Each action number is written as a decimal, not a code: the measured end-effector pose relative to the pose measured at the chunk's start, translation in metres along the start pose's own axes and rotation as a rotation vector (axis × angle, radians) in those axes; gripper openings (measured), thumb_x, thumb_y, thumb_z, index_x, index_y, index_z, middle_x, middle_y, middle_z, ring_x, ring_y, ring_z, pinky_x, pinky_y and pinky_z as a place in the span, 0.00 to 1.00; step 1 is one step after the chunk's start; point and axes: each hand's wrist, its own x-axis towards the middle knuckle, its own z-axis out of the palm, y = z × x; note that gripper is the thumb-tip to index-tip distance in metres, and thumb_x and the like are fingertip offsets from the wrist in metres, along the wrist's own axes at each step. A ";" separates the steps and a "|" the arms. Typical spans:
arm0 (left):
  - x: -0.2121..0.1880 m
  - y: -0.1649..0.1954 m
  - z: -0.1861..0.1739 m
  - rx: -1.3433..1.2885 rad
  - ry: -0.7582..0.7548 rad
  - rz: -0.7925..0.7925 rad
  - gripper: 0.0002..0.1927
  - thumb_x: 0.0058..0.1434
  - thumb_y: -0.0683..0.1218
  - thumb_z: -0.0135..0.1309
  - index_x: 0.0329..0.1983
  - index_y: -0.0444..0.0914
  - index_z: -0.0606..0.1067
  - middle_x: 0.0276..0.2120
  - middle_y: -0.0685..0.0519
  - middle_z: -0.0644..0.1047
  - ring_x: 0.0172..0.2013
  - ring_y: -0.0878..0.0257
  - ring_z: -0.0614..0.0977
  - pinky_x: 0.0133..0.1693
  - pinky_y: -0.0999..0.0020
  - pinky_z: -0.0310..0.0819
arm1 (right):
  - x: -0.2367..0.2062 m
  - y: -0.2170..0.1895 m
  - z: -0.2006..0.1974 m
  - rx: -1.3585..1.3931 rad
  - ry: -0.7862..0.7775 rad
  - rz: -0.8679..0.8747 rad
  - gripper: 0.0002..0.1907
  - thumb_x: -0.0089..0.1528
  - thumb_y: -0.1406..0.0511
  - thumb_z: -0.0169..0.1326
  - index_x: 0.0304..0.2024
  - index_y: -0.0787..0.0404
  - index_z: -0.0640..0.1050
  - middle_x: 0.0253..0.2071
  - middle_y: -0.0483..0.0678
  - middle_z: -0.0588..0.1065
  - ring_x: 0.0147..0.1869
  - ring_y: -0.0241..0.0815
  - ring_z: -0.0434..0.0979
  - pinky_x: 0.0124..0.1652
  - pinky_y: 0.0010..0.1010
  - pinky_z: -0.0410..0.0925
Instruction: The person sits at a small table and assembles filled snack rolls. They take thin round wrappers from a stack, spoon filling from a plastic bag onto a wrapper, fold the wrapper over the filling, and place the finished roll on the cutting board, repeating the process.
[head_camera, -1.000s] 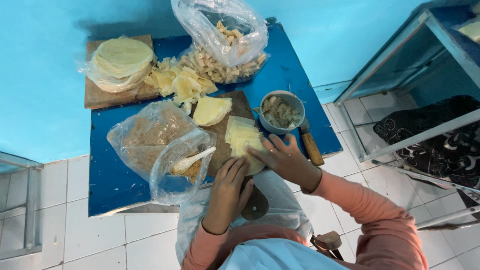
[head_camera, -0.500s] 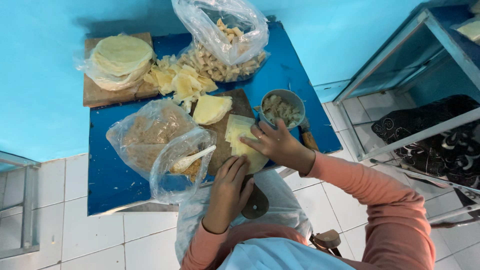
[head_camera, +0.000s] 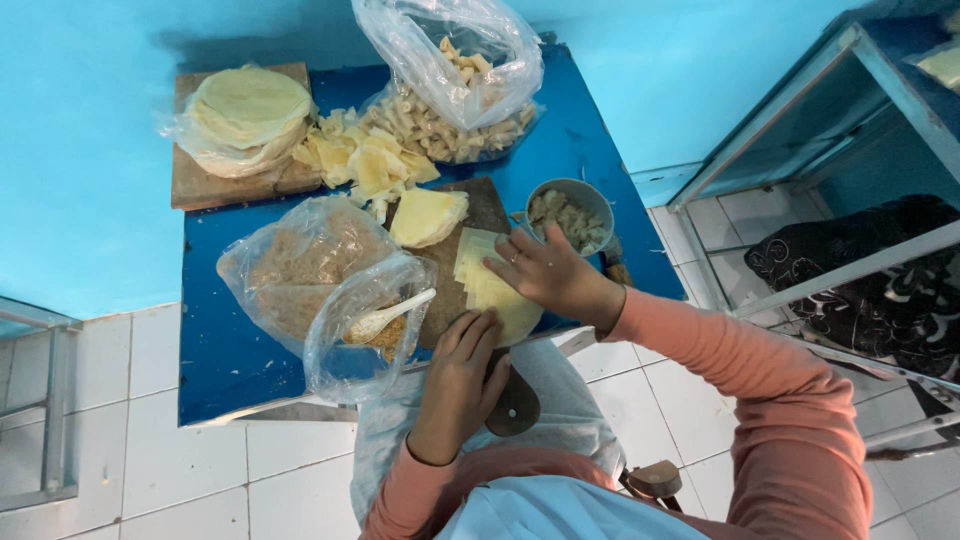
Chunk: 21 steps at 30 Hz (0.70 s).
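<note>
A stack of pale yellow square wrapper sheets (head_camera: 492, 290) lies on a dark wooden cutting board (head_camera: 485, 208) on the blue table (head_camera: 225, 355). My right hand (head_camera: 552, 275) lies flat on the stack's far right side, fingers spread. My left hand (head_camera: 462, 370) reaches from below, its fingertips touching the near edge of the sheets. A folded wrapper piece (head_camera: 425, 215) sits further back on the board. Just right of my right hand stands a grey bowl of chopped filling (head_camera: 568, 212).
A plastic bag of brown crumbs (head_camera: 300, 262) and a smaller bag with a pale spoon (head_camera: 385, 318) lie left of the board. Behind are cut wrapper pieces (head_camera: 365, 160), round wrappers on a board (head_camera: 245, 115) and a bag of rolled pieces (head_camera: 455, 110). A metal rack (head_camera: 850, 150) stands to the right.
My right hand has slid from the near right corner of the stack up onto the sheets, toward the bowl, and now covers the brown handle beside it. My left hand has barely moved.
</note>
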 end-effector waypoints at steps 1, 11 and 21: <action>0.000 0.000 0.000 -0.002 0.000 0.001 0.22 0.60 0.43 0.58 0.57 0.30 0.75 0.60 0.41 0.74 0.63 0.43 0.71 0.62 0.51 0.65 | 0.001 0.001 0.001 0.004 0.002 0.003 0.24 0.61 0.61 0.53 0.60 0.50 0.78 0.56 0.46 0.74 0.60 0.44 0.70 0.48 0.45 0.64; 0.000 0.000 0.000 -0.003 0.011 0.008 0.21 0.61 0.43 0.58 0.56 0.30 0.75 0.60 0.41 0.74 0.63 0.44 0.72 0.61 0.51 0.65 | 0.004 0.003 0.005 0.022 0.022 -0.031 0.25 0.61 0.61 0.52 0.63 0.48 0.76 0.54 0.44 0.74 0.58 0.43 0.71 0.47 0.44 0.63; 0.001 0.001 0.000 -0.011 0.021 0.008 0.21 0.60 0.42 0.58 0.56 0.30 0.75 0.59 0.41 0.75 0.63 0.44 0.73 0.61 0.52 0.66 | 0.007 0.003 0.006 -0.132 0.039 -0.069 0.22 0.62 0.61 0.51 0.60 0.54 0.78 0.54 0.44 0.73 0.59 0.43 0.71 0.50 0.42 0.63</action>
